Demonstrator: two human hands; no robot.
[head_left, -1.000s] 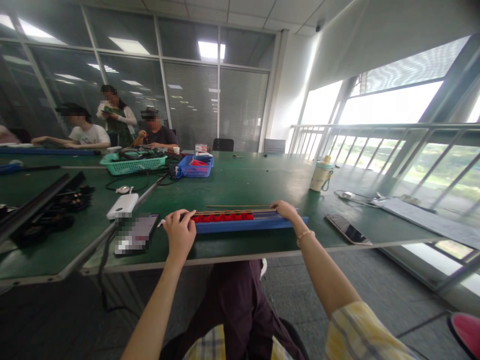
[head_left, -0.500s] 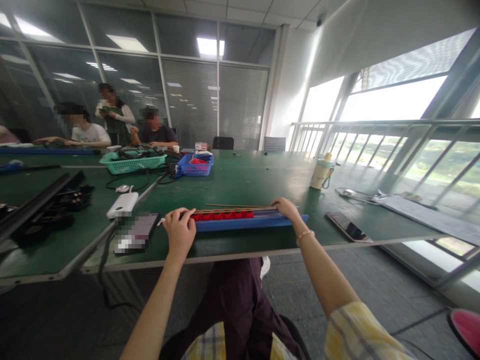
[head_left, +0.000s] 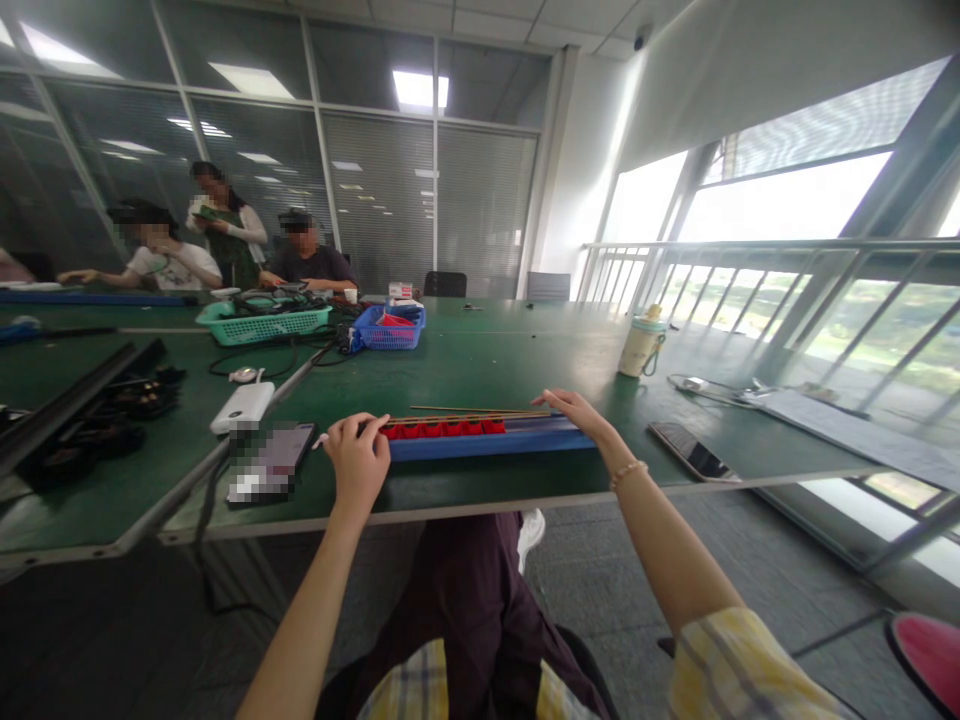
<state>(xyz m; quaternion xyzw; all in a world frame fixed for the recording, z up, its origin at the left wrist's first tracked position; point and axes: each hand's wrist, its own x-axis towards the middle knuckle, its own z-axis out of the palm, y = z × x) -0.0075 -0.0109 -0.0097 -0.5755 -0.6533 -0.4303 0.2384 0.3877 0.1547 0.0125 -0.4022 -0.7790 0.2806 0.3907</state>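
Note:
A long blue trough lies along the table's near side, with a row of several red fabric-like pieces inside its left and middle part. Thin wooden sticks run lengthwise along its far side. My left hand is closed around the trough's left end, its thumb and fingers near the stick ends; its grip is partly hidden. Over the trough's right end, my right hand has its fingers stretched leftward, close to the right ends of the sticks. Whether its fingertips touch a stick, I cannot tell.
Left of the trough are a phone and a white power bank. To the right lie another phone and a bottle. Green and blue baskets stand farther back; several people are beyond.
My right hand has loosened from the trough's right end, its fingers straightening, and the wrist has shifted slightly right. My left hand stays at the left end.

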